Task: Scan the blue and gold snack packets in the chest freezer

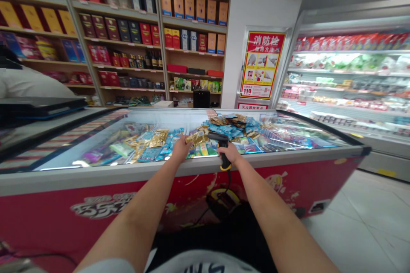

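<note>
My left hand is closed on the edge of a gold foil packet above the chest freezer's front rim. My right hand grips the handle of a black and yellow barcode scanner, its head turned left toward the packet. A cable hangs from the scanner's base. Just beyond my hands, a pile of blue and gold packets lies on the freezer top. Left of my left hand are more gold packets and blue packets. My fingertips are partly hidden.
The red chest freezer spans the space before me, with frozen goods under its glass. Shelves of boxed bottles stand behind it. At the left is a person in a white top. An open chiller stands at the right, beside tiled floor.
</note>
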`<move>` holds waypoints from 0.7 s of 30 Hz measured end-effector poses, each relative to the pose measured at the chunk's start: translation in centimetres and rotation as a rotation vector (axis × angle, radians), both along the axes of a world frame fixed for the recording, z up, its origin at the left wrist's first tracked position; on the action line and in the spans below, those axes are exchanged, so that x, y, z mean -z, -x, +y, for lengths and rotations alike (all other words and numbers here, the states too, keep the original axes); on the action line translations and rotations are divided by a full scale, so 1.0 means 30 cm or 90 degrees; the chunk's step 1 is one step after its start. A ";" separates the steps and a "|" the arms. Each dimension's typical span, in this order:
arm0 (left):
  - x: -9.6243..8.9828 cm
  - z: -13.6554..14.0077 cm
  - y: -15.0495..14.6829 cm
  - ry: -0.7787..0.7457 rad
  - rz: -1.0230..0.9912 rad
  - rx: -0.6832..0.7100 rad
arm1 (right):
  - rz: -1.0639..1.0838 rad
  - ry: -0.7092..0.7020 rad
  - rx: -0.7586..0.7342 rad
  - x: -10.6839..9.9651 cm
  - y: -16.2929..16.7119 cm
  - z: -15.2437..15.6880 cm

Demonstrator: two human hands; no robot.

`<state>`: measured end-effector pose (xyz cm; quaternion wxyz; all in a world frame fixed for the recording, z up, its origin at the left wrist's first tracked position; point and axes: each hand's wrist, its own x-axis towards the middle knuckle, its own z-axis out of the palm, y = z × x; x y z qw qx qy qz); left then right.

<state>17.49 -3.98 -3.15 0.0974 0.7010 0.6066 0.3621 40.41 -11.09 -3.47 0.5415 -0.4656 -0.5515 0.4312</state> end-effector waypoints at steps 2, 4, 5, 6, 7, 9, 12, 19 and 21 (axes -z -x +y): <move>0.003 0.003 0.001 0.003 -0.002 -0.001 | -0.001 -0.002 -0.002 -0.001 -0.001 -0.001; 0.003 0.003 0.000 0.006 -0.001 -0.004 | -0.006 0.001 0.001 -0.001 -0.001 -0.001; 0.002 0.002 -0.001 0.005 -0.002 -0.003 | -0.009 0.002 0.002 -0.001 -0.001 -0.001; 0.001 0.000 -0.002 0.004 -0.005 -0.003 | -0.011 0.001 0.003 0.000 -0.001 -0.001; -0.001 -0.002 -0.002 0.003 -0.008 -0.002 | -0.011 0.000 0.002 0.001 -0.001 -0.001; -0.005 -0.008 -0.003 0.003 -0.020 -0.008 | -0.009 -0.004 0.001 0.003 -0.001 0.001; -0.013 -0.024 -0.001 0.003 -0.042 -0.056 | -0.012 -0.007 0.006 0.007 -0.002 0.003; -0.036 -0.060 0.016 -0.068 -0.113 -0.302 | -0.004 -0.005 0.014 0.010 -0.001 0.002; -0.041 -0.069 0.015 -0.053 -0.114 -0.360 | -0.010 -0.003 0.020 0.007 0.000 -0.001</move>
